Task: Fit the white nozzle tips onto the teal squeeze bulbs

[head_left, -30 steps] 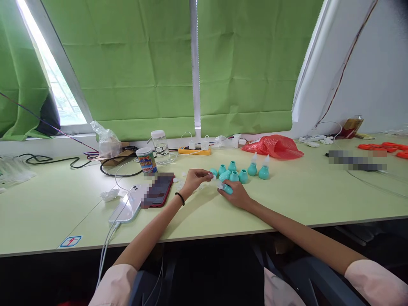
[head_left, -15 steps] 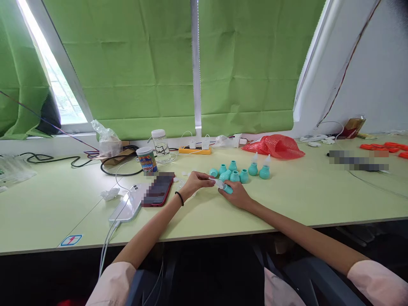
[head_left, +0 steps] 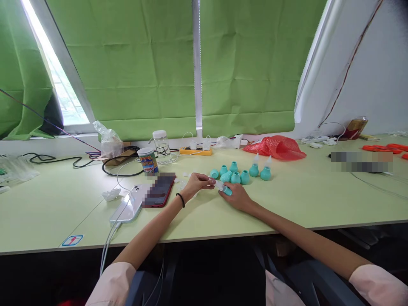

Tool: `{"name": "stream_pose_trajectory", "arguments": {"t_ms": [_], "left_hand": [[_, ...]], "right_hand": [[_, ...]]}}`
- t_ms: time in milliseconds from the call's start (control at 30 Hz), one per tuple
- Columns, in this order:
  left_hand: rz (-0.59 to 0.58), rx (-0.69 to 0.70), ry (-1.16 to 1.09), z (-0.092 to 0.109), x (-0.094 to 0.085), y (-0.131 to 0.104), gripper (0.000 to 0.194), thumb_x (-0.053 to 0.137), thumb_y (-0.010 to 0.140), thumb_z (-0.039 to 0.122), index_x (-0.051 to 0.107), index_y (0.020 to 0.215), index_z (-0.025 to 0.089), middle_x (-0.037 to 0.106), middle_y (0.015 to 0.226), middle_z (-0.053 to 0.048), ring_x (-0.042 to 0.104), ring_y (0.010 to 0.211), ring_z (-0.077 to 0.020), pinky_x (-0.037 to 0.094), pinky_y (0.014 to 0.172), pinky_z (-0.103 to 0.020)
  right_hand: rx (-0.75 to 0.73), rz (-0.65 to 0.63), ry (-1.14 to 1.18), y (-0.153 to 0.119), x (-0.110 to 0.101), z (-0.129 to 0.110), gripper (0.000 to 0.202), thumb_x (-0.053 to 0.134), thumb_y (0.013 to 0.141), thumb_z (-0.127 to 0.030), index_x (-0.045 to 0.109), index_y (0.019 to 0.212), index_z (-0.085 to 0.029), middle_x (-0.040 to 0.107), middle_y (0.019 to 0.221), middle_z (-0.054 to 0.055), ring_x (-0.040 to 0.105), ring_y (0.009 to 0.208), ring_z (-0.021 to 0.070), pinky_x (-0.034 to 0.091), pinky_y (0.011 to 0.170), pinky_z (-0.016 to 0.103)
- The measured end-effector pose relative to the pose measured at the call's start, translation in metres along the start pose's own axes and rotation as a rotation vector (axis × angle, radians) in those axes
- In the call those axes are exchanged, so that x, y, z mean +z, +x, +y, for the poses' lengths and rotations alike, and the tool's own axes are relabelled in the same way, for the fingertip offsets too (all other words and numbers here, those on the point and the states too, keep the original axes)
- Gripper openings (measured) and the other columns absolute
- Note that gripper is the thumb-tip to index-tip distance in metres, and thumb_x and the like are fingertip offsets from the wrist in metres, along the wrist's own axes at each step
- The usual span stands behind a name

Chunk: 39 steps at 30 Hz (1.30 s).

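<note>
My right hand (head_left: 236,196) is closed around a teal rubber bulb (head_left: 227,191), which is tilted with its mouth toward the left. A clear nozzle (head_left: 219,185) sits at the bulb's mouth, and the fingertips of my left hand (head_left: 200,184) pinch its thin end. How deeply it is seated I cannot tell. Just beyond my hands stand several teal bulbs without nozzles (head_left: 235,177), one of them lying on its side. Farther right, two upright bulbs (head_left: 265,173) carry clear nozzles. Small clear pieces (head_left: 182,185) lie beside my left wrist, partly hidden by it.
Left of my arm lie a dark-screened phone (head_left: 163,191) and a white phone (head_left: 129,206) with a cable. Behind them stand a printed canister (head_left: 148,160) and a clear jar (head_left: 162,148). A yellow power strip (head_left: 195,151) and a red plastic bag (head_left: 274,147) line the back.
The whole view has shifted slightly. Both hands keep their hold on the bulb and nozzle, with hardly any visible movement.
</note>
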State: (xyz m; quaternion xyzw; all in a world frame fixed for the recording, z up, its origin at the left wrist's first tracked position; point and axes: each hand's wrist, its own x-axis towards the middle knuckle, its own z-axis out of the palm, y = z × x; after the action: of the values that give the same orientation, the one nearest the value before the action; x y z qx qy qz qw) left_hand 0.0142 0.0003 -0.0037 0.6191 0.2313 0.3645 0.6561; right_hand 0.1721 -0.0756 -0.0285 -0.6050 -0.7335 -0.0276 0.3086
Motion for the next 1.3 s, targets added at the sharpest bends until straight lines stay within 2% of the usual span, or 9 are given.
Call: {"name": "stream_pose_trajectory", "arguments": {"t_ms": [400,733,800,967,1200,1300], "left_hand": [[-0.015,0.001,0.047,0.0,0.001,-0.001,0.024,0.071,0.051,0.026,0.065,0.065,0.007,0.062,0.066,-0.005,0.057,0.058,-0.0121,0.05,0.071,-0.035],[0.121,0.078,0.036,-0.008,0.012,-0.003,0.024,0.07,0.053,0.03,0.062,0.061,0.009,0.059,0.058,-0.001,0.056,0.055,-0.0108,0.051,0.065,-0.031],[0.122,0.077,0.017,-0.01,0.012,-0.003,0.024,0.069,0.054,0.03,0.062,0.062,0.008,0.059,0.058,-0.002,0.056,0.054,-0.0105,0.05,0.065,-0.031],[0.076,0.051,-0.056,-0.01,0.012,-0.002,0.026,0.067,0.057,0.031,0.063,0.067,0.007,0.061,0.065,-0.005,0.056,0.058,-0.0112,0.048,0.066,-0.03],[0.217,0.08,-0.187,-0.01,0.02,-0.003,0.025,0.068,0.054,0.032,0.062,0.062,0.009,0.06,0.062,-0.003,0.054,0.059,-0.01,0.044,0.063,-0.026],[0.24,0.082,-0.24,-0.01,0.021,-0.002,0.025,0.068,0.053,0.032,0.06,0.061,0.01,0.059,0.062,-0.003,0.054,0.058,-0.0092,0.043,0.062,-0.025]], "right_hand": [[0.007,-0.041,0.085,0.001,-0.002,0.0,0.019,0.046,0.074,-0.032,0.053,0.066,-0.017,0.054,0.058,0.001,0.046,0.053,0.0129,0.028,0.052,0.024],[0.088,-0.007,0.207,0.001,-0.003,-0.005,0.019,0.05,0.071,-0.033,0.054,0.064,-0.016,0.051,0.056,0.0,0.041,0.051,0.0106,0.029,0.05,0.023],[0.126,-0.035,0.304,0.003,-0.003,-0.006,0.022,0.05,0.07,-0.036,0.052,0.061,-0.016,0.048,0.051,-0.002,0.04,0.047,0.0096,0.028,0.047,0.022],[0.294,-0.216,0.732,0.007,-0.002,-0.012,0.029,0.054,0.066,-0.043,0.047,0.057,-0.016,0.043,0.039,-0.006,0.036,0.031,0.0064,0.027,0.034,0.021],[0.502,-0.307,1.2,0.01,-0.006,-0.031,0.03,0.059,0.063,-0.041,0.043,0.056,-0.017,0.043,0.039,-0.006,0.037,0.03,0.0054,0.028,0.03,0.019],[0.608,-0.428,1.406,0.012,-0.007,-0.034,0.027,0.054,0.069,-0.037,0.041,0.058,-0.017,0.042,0.039,-0.007,0.037,0.03,0.0043,0.027,0.032,0.017]]}}
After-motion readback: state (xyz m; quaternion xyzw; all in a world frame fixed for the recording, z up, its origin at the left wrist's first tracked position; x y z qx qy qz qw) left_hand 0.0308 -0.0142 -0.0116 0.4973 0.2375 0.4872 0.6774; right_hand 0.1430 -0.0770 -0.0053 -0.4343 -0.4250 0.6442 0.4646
